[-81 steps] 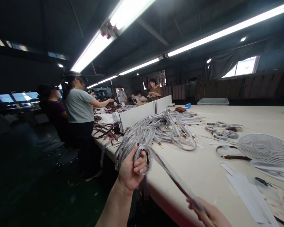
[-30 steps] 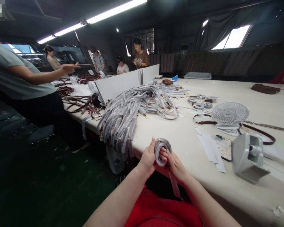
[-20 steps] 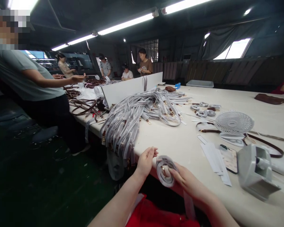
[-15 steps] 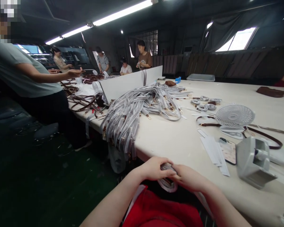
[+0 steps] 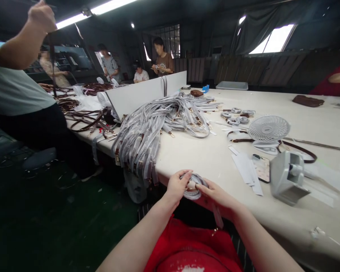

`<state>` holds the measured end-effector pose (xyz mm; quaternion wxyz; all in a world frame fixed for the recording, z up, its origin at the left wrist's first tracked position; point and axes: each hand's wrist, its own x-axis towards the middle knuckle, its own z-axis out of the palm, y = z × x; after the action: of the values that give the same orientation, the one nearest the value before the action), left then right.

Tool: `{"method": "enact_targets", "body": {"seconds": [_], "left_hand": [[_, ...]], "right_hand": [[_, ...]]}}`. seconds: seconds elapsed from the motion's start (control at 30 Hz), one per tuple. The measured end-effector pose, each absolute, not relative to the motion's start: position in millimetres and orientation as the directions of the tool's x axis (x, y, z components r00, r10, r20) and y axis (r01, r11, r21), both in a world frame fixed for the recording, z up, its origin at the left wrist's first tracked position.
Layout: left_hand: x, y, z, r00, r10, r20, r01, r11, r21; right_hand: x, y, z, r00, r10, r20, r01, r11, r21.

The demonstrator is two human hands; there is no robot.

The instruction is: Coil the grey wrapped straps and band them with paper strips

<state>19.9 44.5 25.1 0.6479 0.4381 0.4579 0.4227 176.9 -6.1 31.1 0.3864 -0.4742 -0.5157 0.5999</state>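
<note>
- Left hand: grip clamped on coiled grey strap, at counter edge.
- Right hand: fingers pinching same coil.
- Strap pile beyond; tape dispenser right.

The person is wearing a bright red top, which is filling the near bottom of the view between the two forearms. A pale patch of print or lettering is showing on the red cloth at the very bottom edge, too cut off to read. Both forearms are showing bare up to the frame's edge, so no sleeve is covering them. The left hand and the right hand are wearing no gloves, and no ring, watch or bracelet is showing on either wrist. Fingernails are appearing short and unpainted, though they are looking small in this view. Just to the right of the red top, dark striped cloth is showing; whether it is part of the clothing cannot be told.
</note>
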Motion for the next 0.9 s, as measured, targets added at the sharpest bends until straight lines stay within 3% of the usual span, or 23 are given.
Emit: {"method": "enact_targets", "body": {"seconds": [0.13,0.23,0.37,0.47,0.63,0.73,0.8,0.9], "left_hand": [[23,37,12,0.146,0.967,-0.210,-0.083,0.223,0.971],[15,33,11,0.180,0.969,-0.172,0.015,0.172,0.985],[10,22,9,0.421,0.881,-0.217,0.246,0.120,0.962],[16,8,1,0.536,0.816,-0.218,0.263,0.084,0.961],[22,-16,-19,0.516,0.840,-0.170,0.241,0.048,0.969],[17,-30,-38,0.489,0.847,-0.207,0.335,0.037,0.941],[11,-37,-52,0.533,0.801,-0.275,0.421,0.031,0.906],[7,-42,-68,0.595,0.729,-0.339,0.514,-0.021,0.858]], "right_hand": [[184,5,22,-0.246,0.950,-0.193,0.164,-0.155,-0.974],[194,2,16,-0.358,0.888,-0.290,0.171,-0.243,-0.955],[199,-13,6,-0.492,0.780,-0.387,0.148,-0.363,-0.920],[197,-26,-7,-0.468,0.784,-0.408,0.160,-0.379,-0.911],[201,-41,-14,-0.429,0.804,-0.412,0.254,-0.331,-0.909],[224,-38,7,-0.395,0.852,-0.343,0.434,-0.156,-0.887],[248,-28,24,-0.172,0.956,-0.237,0.687,-0.056,-0.725],[285,-4,32,0.272,0.962,0.002,0.896,-0.253,-0.364]]}}
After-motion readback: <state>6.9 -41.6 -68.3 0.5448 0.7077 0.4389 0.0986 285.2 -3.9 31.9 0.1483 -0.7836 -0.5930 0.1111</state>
